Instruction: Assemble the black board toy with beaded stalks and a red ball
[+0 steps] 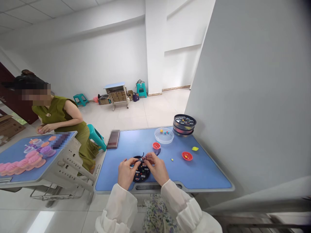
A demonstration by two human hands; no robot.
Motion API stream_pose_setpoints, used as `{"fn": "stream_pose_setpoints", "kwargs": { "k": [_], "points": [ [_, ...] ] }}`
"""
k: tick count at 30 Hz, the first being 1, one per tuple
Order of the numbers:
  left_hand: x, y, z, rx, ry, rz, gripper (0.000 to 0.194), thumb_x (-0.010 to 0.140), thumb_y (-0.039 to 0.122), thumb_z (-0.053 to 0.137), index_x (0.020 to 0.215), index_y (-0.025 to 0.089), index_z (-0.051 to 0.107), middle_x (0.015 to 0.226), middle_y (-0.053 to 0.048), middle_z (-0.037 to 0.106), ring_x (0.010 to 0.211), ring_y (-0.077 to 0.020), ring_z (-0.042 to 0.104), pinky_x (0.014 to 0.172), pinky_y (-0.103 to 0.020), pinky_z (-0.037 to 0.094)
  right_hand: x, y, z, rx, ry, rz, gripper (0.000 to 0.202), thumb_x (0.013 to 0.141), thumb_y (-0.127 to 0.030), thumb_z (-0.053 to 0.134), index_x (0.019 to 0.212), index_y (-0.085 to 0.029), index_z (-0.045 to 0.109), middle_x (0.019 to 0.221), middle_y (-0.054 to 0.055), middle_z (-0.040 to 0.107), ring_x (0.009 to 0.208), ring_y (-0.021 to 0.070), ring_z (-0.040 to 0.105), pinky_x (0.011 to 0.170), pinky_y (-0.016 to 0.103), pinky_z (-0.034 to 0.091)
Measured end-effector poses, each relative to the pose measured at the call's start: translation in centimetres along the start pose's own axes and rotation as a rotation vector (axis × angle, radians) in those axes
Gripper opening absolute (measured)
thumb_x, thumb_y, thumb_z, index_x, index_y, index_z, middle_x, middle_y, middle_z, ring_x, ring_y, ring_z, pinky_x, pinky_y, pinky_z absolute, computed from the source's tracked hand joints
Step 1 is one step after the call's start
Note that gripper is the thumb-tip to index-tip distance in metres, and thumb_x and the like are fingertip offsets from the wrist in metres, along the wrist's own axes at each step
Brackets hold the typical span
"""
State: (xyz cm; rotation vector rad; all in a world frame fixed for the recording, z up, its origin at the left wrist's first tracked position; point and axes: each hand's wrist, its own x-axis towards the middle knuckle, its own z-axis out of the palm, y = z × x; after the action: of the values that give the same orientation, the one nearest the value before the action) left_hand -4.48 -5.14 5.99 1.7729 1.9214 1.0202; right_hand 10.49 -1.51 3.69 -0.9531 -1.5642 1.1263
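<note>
My left hand (pixel 128 171) and my right hand (pixel 156 167) meet above a round black disc (pixel 141 175) printed with coloured planets and pale labels. The fingers of both are closed in a pinch on a thin dark cord-like piece. Its strands (pixel 158 151) stick out past my right fingers, and another short end rises between the hands. My fingers hide most of the piece. The disc lies at the desk's front edge, partly under my hands. Just beyond them is a small red bowl (pixel 156 146) with tiny pieces in it.
A clear round tray (pixel 164 141) with coloured balls stands behind. Black-rimmed discs (pixel 184 124) are stacked at the back right, near the wall. A second red bowl (pixel 187 158), a yellow piece (pixel 195 149) and a tiny yellow bead (pixel 172 159) lie right. At left, another person (pixel 65 113) sits.
</note>
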Motion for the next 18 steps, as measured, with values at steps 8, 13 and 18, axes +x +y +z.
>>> {"fn": "stream_pose_setpoints", "kwargs": {
  "k": [8,13,18],
  "points": [
    [-0.7,-1.1,1.6,-0.017,0.161,0.054,0.023,0.083,0.039,0.055,0.086,0.025,0.072,0.083,-0.003,0.076,0.077,-0.0199,0.069,0.096,-0.04,0.043,-0.8,0.2,-0.7,-0.091,0.085,-0.006,0.011,0.083,-0.034,0.051,0.086,-0.023,0.053,0.085,0.003,0.072,0.06,0.0184,0.071,0.059,0.029,0.054],
    [-0.9,-1.1,2.1,-0.036,0.2,0.064,0.022,0.083,0.039,0.055,0.086,0.025,0.072,0.08,-0.002,0.075,0.076,-0.0201,0.069,0.1,-0.044,0.04,-1.3,0.0,-0.8,-0.109,0.068,-0.035,0.013,0.084,-0.035,0.052,0.087,-0.023,0.057,0.087,0.003,0.073,0.058,0.0176,0.07,0.059,0.029,0.054],
    [-1.4,-1.5,2.3,-0.2,0.204,0.005,0.034,0.081,0.041,0.058,0.107,0.023,0.067,0.095,-0.006,0.074,0.087,-0.0221,0.067,0.088,-0.039,0.049,-1.6,0.3,-3.4,-0.209,0.278,-0.119,0.019,0.086,-0.037,0.049,0.09,-0.022,0.061,0.081,0.003,0.072,0.059,0.0169,0.069,0.059,0.028,0.053]
  ]
}}
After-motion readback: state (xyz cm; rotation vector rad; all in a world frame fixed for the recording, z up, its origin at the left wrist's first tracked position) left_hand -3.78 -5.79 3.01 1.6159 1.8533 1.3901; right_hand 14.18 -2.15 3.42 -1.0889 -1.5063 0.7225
